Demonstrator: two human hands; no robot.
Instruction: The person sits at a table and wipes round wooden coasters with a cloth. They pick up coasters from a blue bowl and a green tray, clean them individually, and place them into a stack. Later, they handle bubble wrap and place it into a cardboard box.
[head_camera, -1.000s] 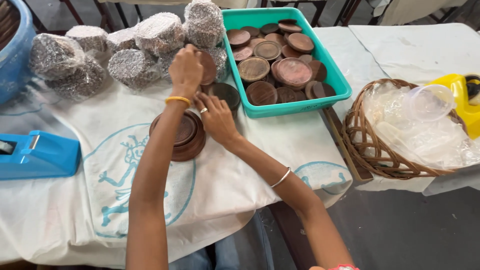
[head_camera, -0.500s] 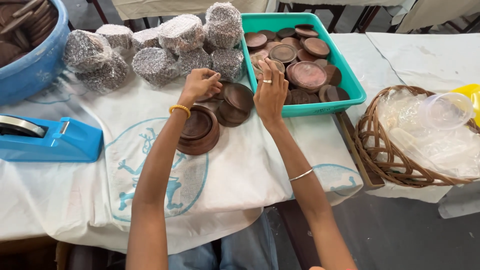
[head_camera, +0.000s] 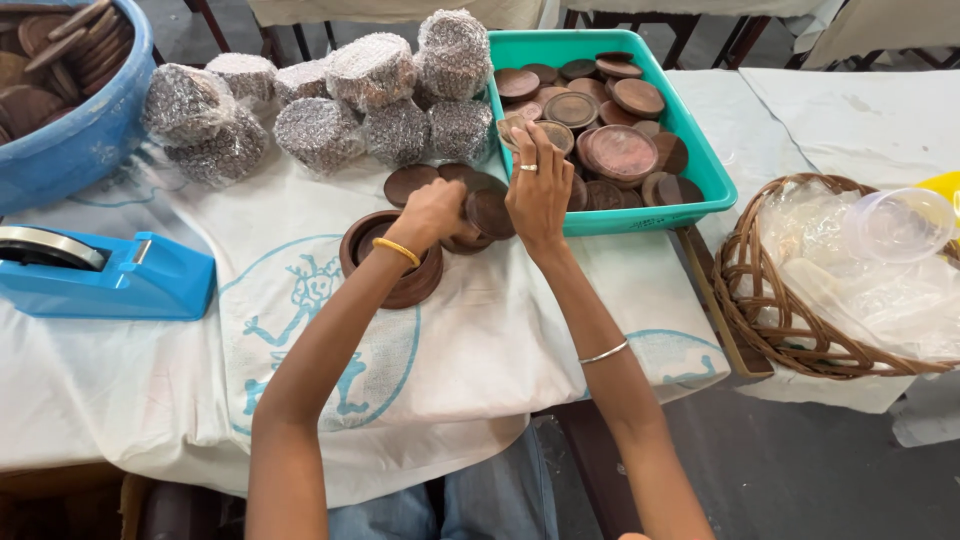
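The left hand (head_camera: 432, 212) is curled loosely, fingers bent inward, closed on a dark brown wooden disc (head_camera: 492, 212) that it holds tilted just above the counter (head_camera: 520, 330). Its wrist, with a yellow bangle, hangs over a stack of brown wooden bowls (head_camera: 388, 262) standing on the white cloth. More flat brown discs (head_camera: 412, 184) lie on the cloth just behind the held one.

The right hand (head_camera: 538, 188) is raised at the near rim of the teal tray (head_camera: 715, 178), back toward the camera, a ring on one finger. Its fingers are pinched on a small round light-coloured disc (head_camera: 512, 128) held up at the tray's edge. The tray is filled with round brown wooden plates (head_camera: 620, 152) of several sizes.

Behind the hands sits a cluster of bundles wrapped in bubble wrap (head_camera: 372, 72). At the far left are a blue tub (head_camera: 70, 150) of wooden pieces and a blue tape dispenser (head_camera: 120, 280); at the right, a wicker basket (head_camera: 760, 300) lined with clear plastic
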